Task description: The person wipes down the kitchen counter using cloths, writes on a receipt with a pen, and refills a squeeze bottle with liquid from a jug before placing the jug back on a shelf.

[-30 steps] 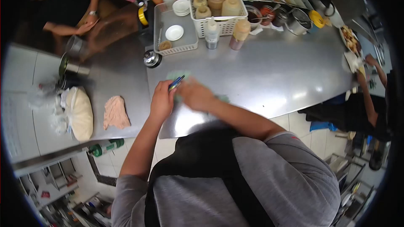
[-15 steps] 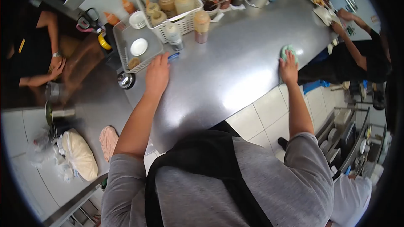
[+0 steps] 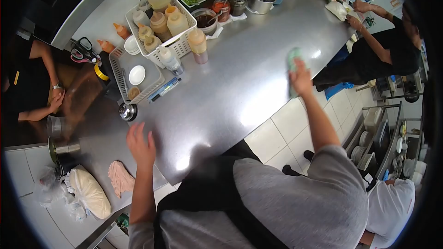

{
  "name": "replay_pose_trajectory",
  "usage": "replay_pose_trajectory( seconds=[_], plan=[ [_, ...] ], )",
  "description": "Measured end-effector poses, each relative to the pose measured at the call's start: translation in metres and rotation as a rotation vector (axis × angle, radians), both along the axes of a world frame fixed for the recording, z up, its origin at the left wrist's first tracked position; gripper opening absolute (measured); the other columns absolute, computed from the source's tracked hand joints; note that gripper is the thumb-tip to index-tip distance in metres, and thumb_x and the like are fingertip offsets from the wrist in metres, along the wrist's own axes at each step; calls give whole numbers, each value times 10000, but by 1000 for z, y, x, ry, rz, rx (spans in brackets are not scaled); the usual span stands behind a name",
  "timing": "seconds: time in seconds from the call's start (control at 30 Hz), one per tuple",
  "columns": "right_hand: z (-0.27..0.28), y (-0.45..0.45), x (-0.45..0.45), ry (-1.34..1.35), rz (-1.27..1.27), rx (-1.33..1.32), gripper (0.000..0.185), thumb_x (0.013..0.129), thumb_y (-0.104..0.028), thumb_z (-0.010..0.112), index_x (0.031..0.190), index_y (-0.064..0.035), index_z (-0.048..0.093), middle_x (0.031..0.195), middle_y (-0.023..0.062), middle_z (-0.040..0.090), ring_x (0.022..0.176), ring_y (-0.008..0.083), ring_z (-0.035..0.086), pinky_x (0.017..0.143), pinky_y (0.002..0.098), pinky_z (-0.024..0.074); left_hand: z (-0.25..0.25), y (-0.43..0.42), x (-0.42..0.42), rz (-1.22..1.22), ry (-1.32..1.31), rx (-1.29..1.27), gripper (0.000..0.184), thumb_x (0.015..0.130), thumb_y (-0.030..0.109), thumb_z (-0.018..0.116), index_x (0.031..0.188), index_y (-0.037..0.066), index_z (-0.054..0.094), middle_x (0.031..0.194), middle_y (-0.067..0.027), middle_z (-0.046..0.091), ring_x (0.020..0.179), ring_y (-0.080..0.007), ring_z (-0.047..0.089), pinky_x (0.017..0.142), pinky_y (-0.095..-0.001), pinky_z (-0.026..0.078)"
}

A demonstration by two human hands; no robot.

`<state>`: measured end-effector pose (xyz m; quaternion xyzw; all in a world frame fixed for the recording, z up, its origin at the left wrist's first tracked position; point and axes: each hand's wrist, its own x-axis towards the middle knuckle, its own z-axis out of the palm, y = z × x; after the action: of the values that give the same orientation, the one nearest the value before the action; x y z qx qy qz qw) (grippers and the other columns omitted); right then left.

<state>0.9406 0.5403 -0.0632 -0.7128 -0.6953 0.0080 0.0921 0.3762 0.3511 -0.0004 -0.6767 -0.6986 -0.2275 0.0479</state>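
right hand (image 3: 302, 77): laid over green cloth (image 3: 294, 56), grip too blurred to tell | cloth: beneath it, showing ahead and left | left hand (image 3: 141, 145): loosely spread, nothing held | advice: press evenly across steel counter (image 3: 230, 87), overlap strokes, avoid pens (image 3: 165, 89) beyond left hand

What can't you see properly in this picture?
All in the head view:
- Part of the green cloth: blurred, and covered by the right hand.
- Any writing on the pens: too small to read.
- Bottoms of the bottles in the white basket: hidden by its wall.
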Motion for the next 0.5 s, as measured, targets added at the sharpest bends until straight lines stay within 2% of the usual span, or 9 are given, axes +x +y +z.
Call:
replay_pose_trajectory(
  seconds=[0.1, 0.17, 0.2, 0.3, 0.37, 0.43, 0.47, 0.5],
  plan=[
    [6, 77, 42, -6, -511, -42, 633, 953, -465, 366, 1475, -128, 244, 1529, 116, 242, 1418, 286, 201, 1120, 531, 164, -1, -64, -16, 157, -12, -81, 424, 814, 53, 634, 1222, 51, 515, 1266, -200, 458, 1193, -388, 426, 990, -461, 354],
    [-32, 121, 30, 24, -413, 33, 654, 953, -480, 349, 1463, -81, 260, 1527, 132, 241, 1421, 296, 189, 1115, 550, 157, -1, -98, -18, 208, -5, -107, 424, 811, 50, 633, 1219, 51, 515, 1269, -201, 450, 1195, -394, 417, 988, -465, 350],
    [-21, 123, -14, -143, -216, -16, 659, 954, -475, 343, 1449, -44, 279, 1527, 128, 242, 1417, 294, 201, 1122, 536, 154, -3, -109, -18, 229, 7, -109, 428, 809, 41, 630, 1220, 50, 511, 1264, -203, 451, 1198, -397, 414, 989, -467, 348],
    [-4, 90, -147, 5, 108, 8, 622, 952, -432, 363, 1446, -60, 293, 1521, 123, 257, 1411, 293, 216, 1138, 510, 145, -8, -128, -8, 248, -44, -114, 416, 807, 37, 626, 1208, 47, 518, 1261, -204, 449, 1191, -400, 419, 990, -468, 348],
    [16, 30, -214, -20, 332, -149, 624, 935, -413, 390, 1458, -94, 274, 1537, 122, 212, 1421, 290, 189, 1149, 485, 135, -5, -123, 1, 182, -54, -85, 413, 806, 39, 626, 1206, 46, 521, 1258, -201, 453, 1185, -400, 425, 991, -466, 349],
    [17, -41, -259, -27, 519, -131, 615, 936, -377, 397, 1469, -113, 241, 1536, 124, 209, 1420, 299, 189, 1147, 498, 143, -1, -116, 9, 123, -66, -55, 411, 805, 41, 625, 1203, 45, 523, 1256, -198, 456, 1179, -400, 431, 992, -464, 350],
    [21, -75, -274, 14, 652, -154, 604, 937, -358, 404, 1471, -125, 243, 1534, 126, 216, 1418, 297, 198, 1146, 500, 142, 1, -107, 14, 33, -153, -72, 418, 802, 51, 633, 1206, 41, 523, 1252, -194, 464, 1175, -396, 436, 996, -457, 351],
    [11, -109, -285, 40, 756, -66, 590, 937, -347, 416, 1465, -133, 264, 1533, 122, 222, 1418, 289, 206, 1142, 505, 151, 4, -98, 19, -60, -240, -91, 426, 799, 61, 642, 1208, 38, 523, 1249, -191, 472, 1171, -392, 440, 1000, -450, 353]
  ],
)
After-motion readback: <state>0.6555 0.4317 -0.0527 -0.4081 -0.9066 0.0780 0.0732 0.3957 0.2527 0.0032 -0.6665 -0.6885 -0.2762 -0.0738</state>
